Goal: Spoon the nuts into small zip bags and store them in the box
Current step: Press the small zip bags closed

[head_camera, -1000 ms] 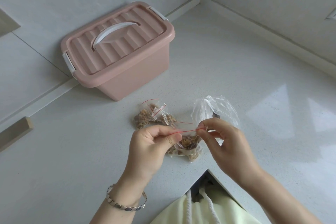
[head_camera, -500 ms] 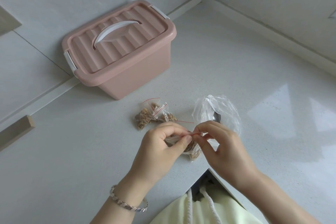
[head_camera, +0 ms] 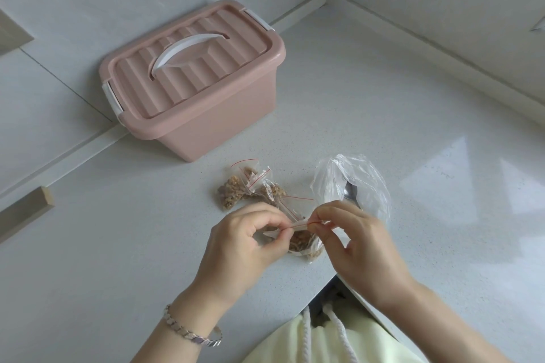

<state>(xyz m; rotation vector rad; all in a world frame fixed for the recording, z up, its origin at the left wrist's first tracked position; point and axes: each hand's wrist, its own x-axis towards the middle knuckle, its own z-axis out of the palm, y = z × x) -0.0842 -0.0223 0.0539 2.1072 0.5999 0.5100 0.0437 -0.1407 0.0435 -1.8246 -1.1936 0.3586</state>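
At the near edge of the counter (head_camera: 398, 103), left hand (head_camera: 246, 242) and right hand (head_camera: 355, 240) each pinch the red-striped top of a nut-filled zip bag (head_camera: 301, 245): sealing step, though whether the strip is fully closed is unclear. Just beyond lie filled bags (head_camera: 236, 191) and a clear bag (head_camera: 372, 178) holding the spoon (head_camera: 350, 190); farthest, the pink box (head_camera: 206, 115) sits lidded, so storing needs it opened first
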